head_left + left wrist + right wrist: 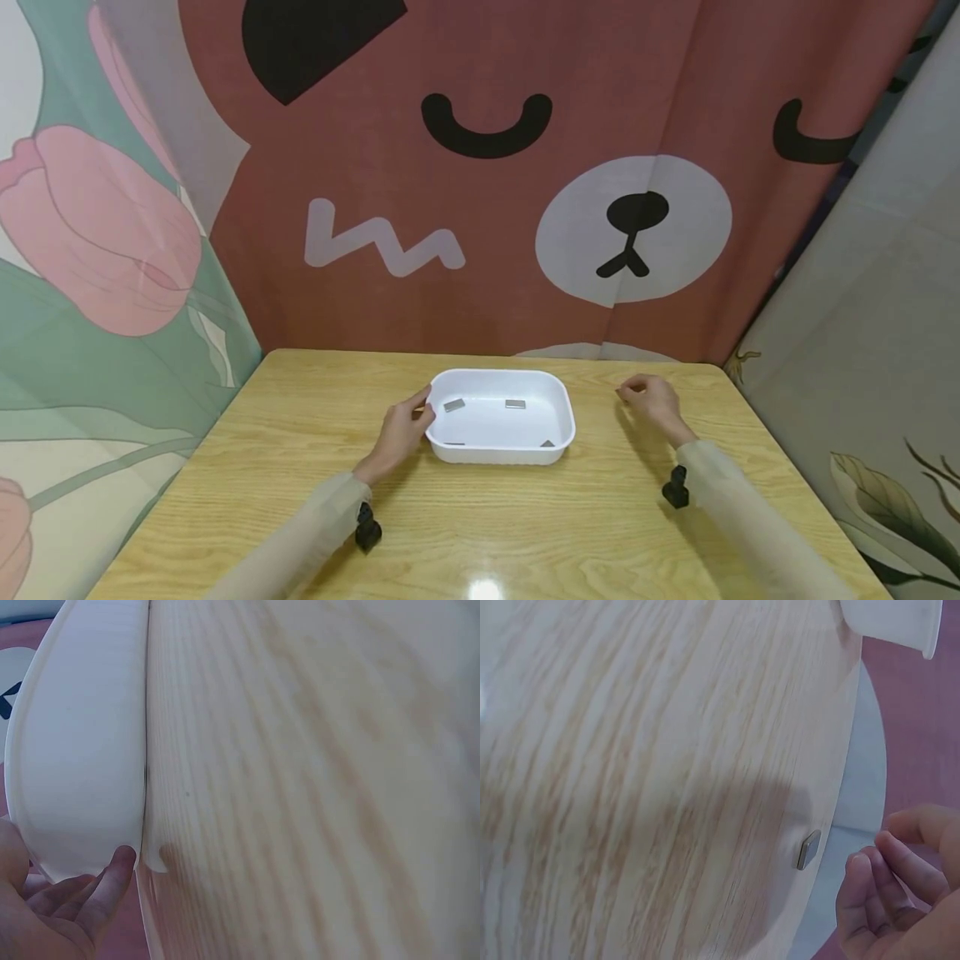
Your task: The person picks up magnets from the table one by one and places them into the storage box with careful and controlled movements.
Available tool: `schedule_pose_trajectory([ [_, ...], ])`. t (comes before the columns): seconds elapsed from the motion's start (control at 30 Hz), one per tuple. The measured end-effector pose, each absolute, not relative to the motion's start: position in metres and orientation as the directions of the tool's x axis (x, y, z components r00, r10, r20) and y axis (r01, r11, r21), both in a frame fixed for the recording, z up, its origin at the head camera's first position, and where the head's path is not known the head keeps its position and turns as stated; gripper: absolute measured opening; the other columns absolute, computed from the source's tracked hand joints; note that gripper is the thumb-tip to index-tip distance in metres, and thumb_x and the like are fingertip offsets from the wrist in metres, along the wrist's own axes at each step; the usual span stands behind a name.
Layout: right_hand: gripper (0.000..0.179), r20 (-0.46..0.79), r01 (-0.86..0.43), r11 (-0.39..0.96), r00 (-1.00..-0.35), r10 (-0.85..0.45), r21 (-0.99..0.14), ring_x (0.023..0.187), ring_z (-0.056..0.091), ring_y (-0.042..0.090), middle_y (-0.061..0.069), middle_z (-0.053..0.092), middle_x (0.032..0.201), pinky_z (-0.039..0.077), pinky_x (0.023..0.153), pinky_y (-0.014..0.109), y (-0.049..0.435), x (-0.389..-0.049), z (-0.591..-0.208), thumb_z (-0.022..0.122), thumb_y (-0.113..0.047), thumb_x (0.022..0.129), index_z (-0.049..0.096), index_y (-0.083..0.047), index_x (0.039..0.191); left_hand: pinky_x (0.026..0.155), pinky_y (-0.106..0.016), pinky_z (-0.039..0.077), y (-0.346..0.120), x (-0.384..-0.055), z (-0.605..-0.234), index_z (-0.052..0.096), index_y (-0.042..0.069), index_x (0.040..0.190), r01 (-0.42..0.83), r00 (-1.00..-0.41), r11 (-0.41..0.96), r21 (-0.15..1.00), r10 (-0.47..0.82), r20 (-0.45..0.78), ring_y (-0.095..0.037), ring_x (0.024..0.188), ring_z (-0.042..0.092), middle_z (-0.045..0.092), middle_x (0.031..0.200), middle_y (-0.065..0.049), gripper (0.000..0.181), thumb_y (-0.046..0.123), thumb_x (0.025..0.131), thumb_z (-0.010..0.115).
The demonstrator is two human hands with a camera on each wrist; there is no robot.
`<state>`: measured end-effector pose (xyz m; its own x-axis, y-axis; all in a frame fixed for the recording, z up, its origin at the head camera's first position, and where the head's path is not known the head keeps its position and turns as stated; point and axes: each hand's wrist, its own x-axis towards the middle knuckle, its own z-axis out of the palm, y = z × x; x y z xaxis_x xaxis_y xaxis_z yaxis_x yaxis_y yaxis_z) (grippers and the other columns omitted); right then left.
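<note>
A white rectangular plastic tray (491, 455) with rounded corners stands on the table. Several small grey metallic pieces lie in it, one of them a flat rectangular piece (515, 404) near its far side. My left hand (401, 431) holds the tray's left end, with the thumb at the rim and fingers (112, 889) against the outer wall. To the right of the tray, my right hand (654, 402) hovers over the table with bent fingers; nothing shows between them. Close to its fingertips, a small metallic block (808, 850) sits on the tabletop in the right wrist view.
The light wood-grain table (480, 517) ends at a hanging curtain (495, 292) with a bear's face. Printed curtains also hang at the left (97, 333) and right (862, 350). Dark cameras are strapped at both wrists.
</note>
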<state>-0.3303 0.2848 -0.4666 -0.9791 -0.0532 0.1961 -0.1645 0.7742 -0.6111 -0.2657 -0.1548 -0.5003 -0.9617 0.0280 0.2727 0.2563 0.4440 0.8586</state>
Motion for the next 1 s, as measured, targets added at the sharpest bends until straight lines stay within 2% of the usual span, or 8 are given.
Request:
schedule_pose_trajectory([
  [0.13,0.024,0.168,-0.131,0.782,-0.985,-0.035,-0.610,0.086,0.064,0.033,0.018,0.070,0.098,0.053,0.073,0.049,0.286,-0.332,-0.467,0.062,-0.016,0.096,0.071,0.004,0.107,0.081,-0.027,0.059,-0.155,-0.266,-0.500,0.047,-0.003,0.144,0.255,-0.962,0.452,0.855,0.028,0.272,-0.030,0.110,0.064,0.055,0.137,-0.022,0.047,0.005,0.098,0.054],
  [0.27,0.027,0.147,-0.102,0.801,-0.989,-0.018,-0.590,0.083,0.064,0.031,0.017,0.071,0.097,0.053,0.070,0.045,0.288,-0.334,-0.466,0.063,-0.018,0.096,0.071,0.004,0.108,0.082,-0.028,0.059,-0.154,-0.266,-0.499,0.047,-0.003,0.144,0.258,-0.961,0.461,0.849,0.031,0.276,-0.030,0.110,0.064,0.056,0.137,-0.022,0.047,0.005,0.098,0.054],
  [0.47,0.027,0.111,-0.081,0.830,-0.994,-0.023,-0.552,0.084,0.065,0.033,0.022,0.070,0.100,0.055,0.069,0.047,0.291,-0.334,-0.468,0.063,-0.015,0.095,0.071,0.008,0.107,0.081,-0.027,0.059,-0.154,-0.266,-0.499,0.047,-0.003,0.144,0.256,-0.962,0.465,0.847,0.031,0.273,-0.029,0.111,0.064,0.055,0.137,-0.022,0.047,0.005,0.098,0.054],
  [0.57,0.025,0.082,-0.074,0.832,-0.996,-0.034,-0.550,0.069,0.059,0.025,0.018,0.068,0.085,0.051,0.059,0.039,0.294,-0.335,-0.472,0.063,-0.015,0.095,0.071,0.008,0.099,0.081,-0.026,0.058,-0.154,-0.266,-0.500,0.048,-0.002,0.144,0.252,-0.962,0.465,0.848,0.028,0.271,-0.028,0.110,0.065,0.056,0.136,-0.021,0.047,0.007,0.098,0.054],
  [0.63,0.025,0.067,-0.079,0.833,-0.996,-0.051,-0.548,0.057,0.049,0.018,0.010,0.061,0.069,0.042,0.050,0.032,0.296,-0.336,-0.475,0.063,-0.016,0.095,0.070,0.008,0.091,0.079,-0.026,0.059,-0.155,-0.266,-0.500,0.048,-0.003,0.143,0.255,-0.962,0.463,0.849,0.029,0.273,-0.029,0.110,0.065,0.056,0.136,-0.022,0.047,0.007,0.098,0.054],
  [0.73,0.025,0.042,-0.074,0.834,-0.997,-0.061,-0.546,0.050,0.036,0.013,0.003,0.052,0.059,0.032,0.048,0.027,0.298,-0.337,-0.479,0.063,-0.017,0.095,0.070,0.005,0.086,0.078,-0.025,0.059,-0.155,-0.266,-0.500,0.048,-0.002,0.144,0.254,-0.962,0.460,0.851,0.031,0.270,-0.028,0.109,0.065,0.056,0.136,-0.022,0.047,0.007,0.098,0.053],
  [0.87,0.024,0.024,-0.067,0.846,-0.998,-0.064,-0.528,0.054,0.046,0.016,0.008,0.065,0.075,0.041,0.051,0.030,0.299,-0.337,-0.482,0.065,-0.016,0.095,0.073,0.006,0.098,0.078,-0.024,0.059,-0.154,-0.265,-0.500,0.048,-0.001,0.144,0.243,-0.965,0.460,0.854,0.028,0.260,-0.028,0.109,0.065,0.056,0.137,-0.021,0.047,0.007,0.098,0.054],
  [1.0,0.025,0.023,-0.066,0.852,-0.998,-0.064,-0.520,0.061,0.052,0.019,0.012,0.069,0.085,0.044,0.054,0.032,0.298,-0.338,-0.482,0.066,-0.015,0.094,0.073,0.007,0.101,0.076,-0.024,0.059,-0.154,-0.265,-0.498,0.048,-0.003,0.144,0.249,-0.964,0.456,0.855,0.028,0.266,-0.029,0.108,0.065,0.055,0.137,-0.022,0.047,0.006,0.098,0.053],
])
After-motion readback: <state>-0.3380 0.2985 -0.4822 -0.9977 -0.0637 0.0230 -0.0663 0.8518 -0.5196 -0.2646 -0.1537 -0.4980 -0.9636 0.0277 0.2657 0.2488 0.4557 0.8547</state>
